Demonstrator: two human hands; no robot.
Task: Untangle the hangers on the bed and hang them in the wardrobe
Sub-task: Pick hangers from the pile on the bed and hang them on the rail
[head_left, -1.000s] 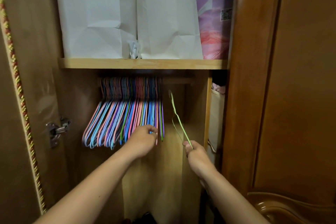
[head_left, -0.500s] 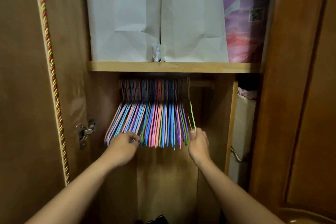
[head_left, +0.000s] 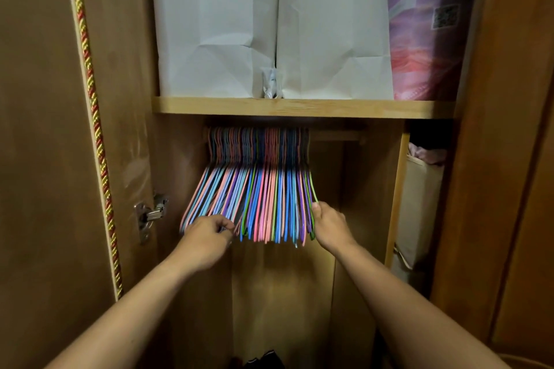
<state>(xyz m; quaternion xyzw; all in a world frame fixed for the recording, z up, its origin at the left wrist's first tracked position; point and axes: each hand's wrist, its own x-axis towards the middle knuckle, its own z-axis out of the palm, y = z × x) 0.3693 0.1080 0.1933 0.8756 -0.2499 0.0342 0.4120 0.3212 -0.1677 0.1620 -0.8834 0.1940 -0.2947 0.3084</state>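
A person's 2 bare forearms reach up into an open brown wooden wardrobe (head_left: 506,159). The left hand (head_left: 207,237) is curled at the lower left end of a tightly packed row of thin multicoloured hangers (head_left: 254,198), fingertips pinched on the bottom bars of the pink and blue ones there. The right hand (head_left: 328,226) closes around the outermost green hanger (head_left: 312,189) at the row's right end, thumb up along its wire, pressing it against its neighbours. All the hangers hang by their hooks from a wooden rail (head_left: 338,136) just under a pale wooden shelf (head_left: 299,108), bunched on the rail's left part, with its right part bare. To the left, a metal door hinge (head_left: 150,214) sits on the inner side panel, and a red-and-gold twisted cord (head_left: 93,117) runs down the door edge. On the shelf stand 2 creased white paper bags (head_left: 215,24) side by side, a small clear wrapped item (head_left: 271,85) wedged between their bases, and a purple and pink patterned bag (head_left: 425,39) beside them at right.
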